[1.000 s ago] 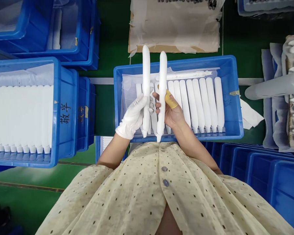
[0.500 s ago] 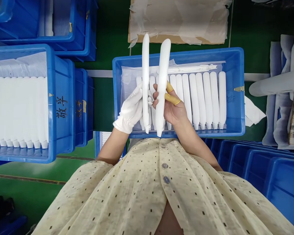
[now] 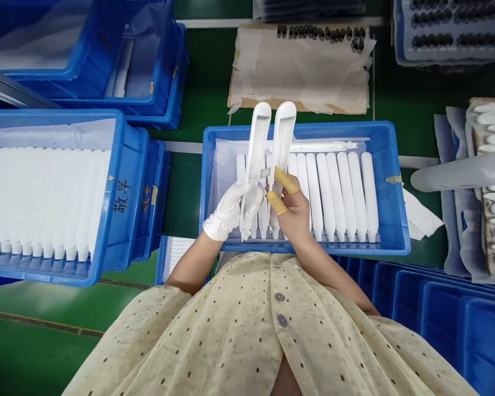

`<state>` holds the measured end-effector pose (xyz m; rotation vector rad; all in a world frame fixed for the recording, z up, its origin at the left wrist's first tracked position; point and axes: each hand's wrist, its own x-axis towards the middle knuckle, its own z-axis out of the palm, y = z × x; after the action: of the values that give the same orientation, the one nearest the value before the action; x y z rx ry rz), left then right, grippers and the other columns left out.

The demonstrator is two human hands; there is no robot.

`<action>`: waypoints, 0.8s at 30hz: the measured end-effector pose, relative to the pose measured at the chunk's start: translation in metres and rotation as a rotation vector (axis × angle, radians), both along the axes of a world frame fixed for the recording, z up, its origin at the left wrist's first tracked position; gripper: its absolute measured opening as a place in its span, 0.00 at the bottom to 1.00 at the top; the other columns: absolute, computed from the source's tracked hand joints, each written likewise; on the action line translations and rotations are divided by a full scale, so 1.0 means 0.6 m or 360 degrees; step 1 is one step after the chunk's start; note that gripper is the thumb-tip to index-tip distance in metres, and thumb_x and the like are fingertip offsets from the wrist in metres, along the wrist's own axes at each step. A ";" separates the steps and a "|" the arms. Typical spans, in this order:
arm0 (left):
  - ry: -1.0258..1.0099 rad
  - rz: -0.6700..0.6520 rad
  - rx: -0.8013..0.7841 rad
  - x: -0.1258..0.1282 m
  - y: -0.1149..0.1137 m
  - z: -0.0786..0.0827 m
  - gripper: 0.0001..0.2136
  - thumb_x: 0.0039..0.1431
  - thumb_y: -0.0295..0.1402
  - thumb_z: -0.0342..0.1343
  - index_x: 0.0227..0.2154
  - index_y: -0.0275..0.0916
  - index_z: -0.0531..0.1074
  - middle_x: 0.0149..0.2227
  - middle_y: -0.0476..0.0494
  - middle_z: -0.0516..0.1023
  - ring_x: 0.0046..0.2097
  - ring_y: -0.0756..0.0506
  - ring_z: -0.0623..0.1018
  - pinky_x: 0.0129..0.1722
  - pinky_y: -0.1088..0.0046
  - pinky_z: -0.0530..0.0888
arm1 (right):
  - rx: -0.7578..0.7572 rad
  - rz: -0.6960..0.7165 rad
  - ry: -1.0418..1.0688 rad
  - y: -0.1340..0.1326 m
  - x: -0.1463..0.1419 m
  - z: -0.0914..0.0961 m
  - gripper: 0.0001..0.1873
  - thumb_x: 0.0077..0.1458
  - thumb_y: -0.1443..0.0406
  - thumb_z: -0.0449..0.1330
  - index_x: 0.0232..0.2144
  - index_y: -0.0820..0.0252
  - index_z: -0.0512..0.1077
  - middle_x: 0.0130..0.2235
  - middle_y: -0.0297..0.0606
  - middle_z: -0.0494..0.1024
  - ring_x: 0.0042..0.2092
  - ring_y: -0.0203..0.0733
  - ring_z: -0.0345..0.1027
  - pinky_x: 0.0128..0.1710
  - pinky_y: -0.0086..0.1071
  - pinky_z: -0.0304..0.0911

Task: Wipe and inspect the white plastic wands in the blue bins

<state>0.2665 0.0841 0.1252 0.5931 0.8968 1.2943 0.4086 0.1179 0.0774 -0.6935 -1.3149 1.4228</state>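
Observation:
My left hand (image 3: 226, 213), in a white glove, is closed around the lower part of a long white plastic shell (image 3: 258, 140). My right hand (image 3: 295, 212), with yellow finger cots on thumb and finger, grips a second white plastic shell (image 3: 284, 135). Both shells stand nearly upright side by side, a small gap between them, their hollow inner sides showing. Below them is a blue bin (image 3: 305, 247) with a row of similar white shells (image 3: 332, 192) on a sheet liner. Another white piece (image 3: 322, 147) lies crosswise along the bin's far side.
At left, a stacked blue bin (image 3: 117, 143) holds many white shells. Beyond the middle bin lies a paper-covered cardboard sheet (image 3: 301, 71) with small black parts (image 3: 322, 34). A large pale piece (image 3: 457, 171) juts in from the right. Blue bins (image 3: 441, 308) stand at lower right.
Both shells have turned, from smooth outer sides to hollow inner sides facing me, and lean slightly right. The camera view has tilted up, showing black parts at the back.

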 end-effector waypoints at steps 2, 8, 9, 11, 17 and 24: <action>-0.0068 -0.0058 -0.0001 0.001 0.001 -0.001 0.21 0.60 0.50 0.62 0.40 0.32 0.79 0.19 0.50 0.70 0.17 0.53 0.65 0.16 0.78 0.64 | 0.0114 -0.0097 -0.0064 -0.003 0.001 0.003 0.25 0.66 0.61 0.63 0.60 0.25 0.73 0.55 0.32 0.73 0.58 0.44 0.70 0.63 0.49 0.69; -0.0194 -0.0136 0.0010 -0.008 0.000 -0.012 0.25 0.60 0.51 0.61 0.44 0.29 0.79 0.19 0.48 0.73 0.16 0.51 0.67 0.15 0.77 0.66 | 0.0201 -0.0202 -0.0281 -0.010 0.004 0.008 0.22 0.66 0.59 0.61 0.61 0.35 0.74 0.52 0.37 0.73 0.55 0.45 0.70 0.59 0.49 0.71; -0.0185 -0.0156 -0.0001 -0.011 -0.001 -0.013 0.27 0.61 0.51 0.60 0.47 0.28 0.79 0.18 0.47 0.72 0.16 0.51 0.68 0.14 0.77 0.66 | 0.0164 -0.0197 -0.0287 -0.007 0.006 0.010 0.21 0.66 0.57 0.61 0.60 0.37 0.74 0.52 0.38 0.74 0.55 0.46 0.70 0.59 0.51 0.71; -0.0130 -0.0226 -0.0029 -0.017 -0.004 -0.015 0.30 0.64 0.51 0.56 0.54 0.26 0.77 0.17 0.48 0.72 0.15 0.50 0.67 0.13 0.77 0.65 | 0.0055 -0.0221 -0.0214 0.006 0.010 0.023 0.19 0.65 0.55 0.61 0.57 0.41 0.74 0.53 0.39 0.74 0.54 0.48 0.71 0.58 0.52 0.71; 0.0079 -0.0519 -0.0065 -0.011 -0.021 -0.017 0.39 0.65 0.61 0.52 0.63 0.29 0.72 0.16 0.49 0.71 0.10 0.50 0.63 0.08 0.76 0.61 | -0.0042 -0.0330 0.0029 0.081 0.006 0.108 0.30 0.52 0.48 0.73 0.53 0.42 0.67 0.52 0.39 0.71 0.49 0.49 0.72 0.46 0.46 0.75; 0.0257 -0.0389 -0.0076 -0.002 -0.038 -0.037 0.37 0.64 0.62 0.54 0.61 0.32 0.73 0.16 0.50 0.71 0.12 0.52 0.62 0.10 0.78 0.60 | -0.0177 -0.0159 0.0208 0.101 -0.025 0.156 0.32 0.52 0.49 0.74 0.53 0.42 0.64 0.47 0.36 0.72 0.51 0.47 0.73 0.41 0.39 0.76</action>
<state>0.2652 0.0613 0.1028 0.7532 0.9525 1.0132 0.3934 0.1782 0.1709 -0.7172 -1.0921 1.4436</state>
